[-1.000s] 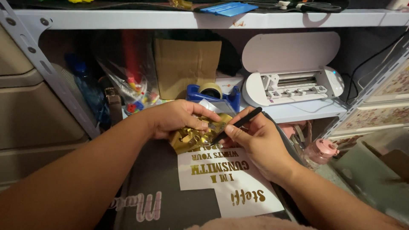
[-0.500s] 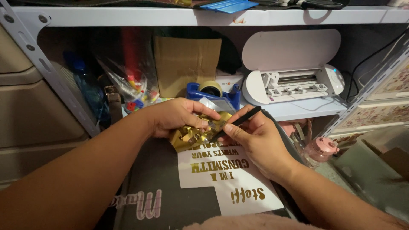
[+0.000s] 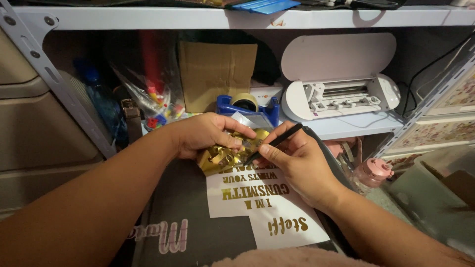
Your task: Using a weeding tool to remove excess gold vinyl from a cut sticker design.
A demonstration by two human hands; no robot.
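Observation:
My left hand (image 3: 205, 134) pinches a crumpled strip of gold foil (image 3: 222, 158) that lifts off a white sheet with gold lettering (image 3: 257, 207). My right hand (image 3: 297, 163) holds a thin black pick tool (image 3: 274, 143), its tip touching the gold foil near my left fingers. The white sheet lies on a dark fabric (image 3: 198, 232) with pale pink script, spread in front of me.
On the shelf behind stand a white cutting machine (image 3: 341, 86) with its lid up, a blue tape dispenser (image 3: 247, 106), a brown cardboard piece (image 3: 215, 71) and a clear bag of coloured bits (image 3: 153, 101). A pink bottle (image 3: 373, 170) sits low at the right.
My left fingers have drawn the gold foil a little further off the sheet. The black tool's tip stays at the foil, shifting slightly.

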